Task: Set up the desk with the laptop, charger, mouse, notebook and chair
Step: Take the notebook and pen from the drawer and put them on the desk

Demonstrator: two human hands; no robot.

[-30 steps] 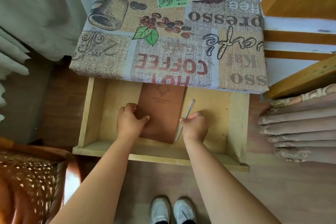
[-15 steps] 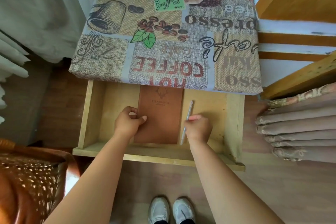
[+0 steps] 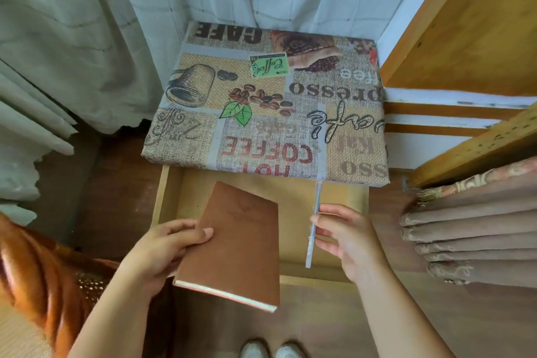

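Observation:
A brown notebook (image 3: 239,244) is lifted above the open wooden drawer (image 3: 316,278), tilted, with my left hand (image 3: 162,250) gripping its left edge, thumb on the cover. My right hand (image 3: 345,237) pinches a thin silver pen (image 3: 313,227) that stands nearly upright over the drawer's right half. The small desk (image 3: 270,113), covered in a coffee-print cloth, sits just behind the drawer with nothing on top. No laptop, charger or mouse is in view.
White curtains (image 3: 96,38) hang at the left and behind the desk. A yellow wooden frame (image 3: 465,46) and folded brown drapes (image 3: 470,232) stand at the right. An orange chair (image 3: 37,279) shows at the lower left. My white shoes (image 3: 273,350) are below, on the wooden floor.
My left hand has lifted the notebook out of the drawer and toward me. My right hand has raised the pen off the drawer bottom. The camera has tilted up.

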